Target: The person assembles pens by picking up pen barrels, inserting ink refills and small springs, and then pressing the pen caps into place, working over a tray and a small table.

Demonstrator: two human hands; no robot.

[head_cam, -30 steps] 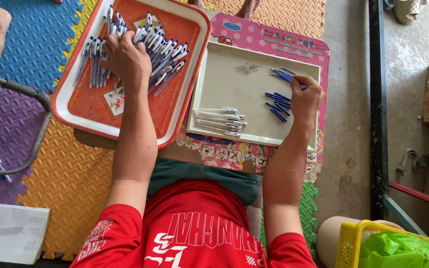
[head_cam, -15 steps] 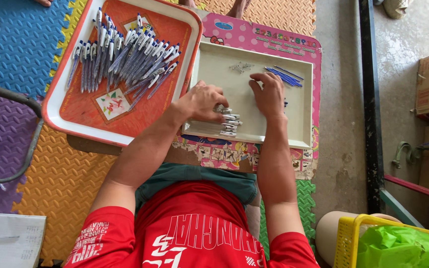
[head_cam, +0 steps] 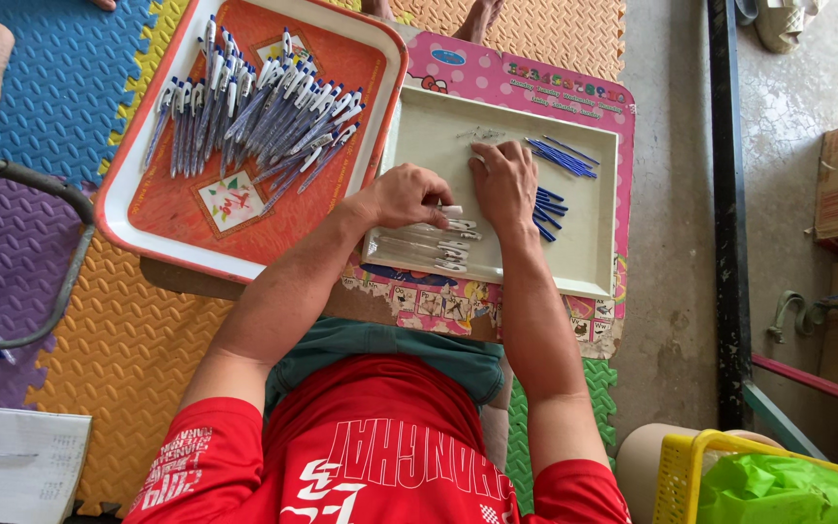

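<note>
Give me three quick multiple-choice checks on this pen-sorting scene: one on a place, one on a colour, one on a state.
1. Where does the big pile of assembled pens lie?
A. In the orange tray
B. In the yellow basket
C. On the bare concrete

2. What colour are the thin refills in the beige tray?
A. Red
B. Blue
C. Green

3. How are the two hands placed?
A. Both over the beige tray, close together
B. One in each tray
C. Both in the lap

Key: 1 A, the pens lie fanned across the orange tray. 2 B, the loose refills are blue. 3 A, the left hand and right hand meet above the clear barrels.
</note>
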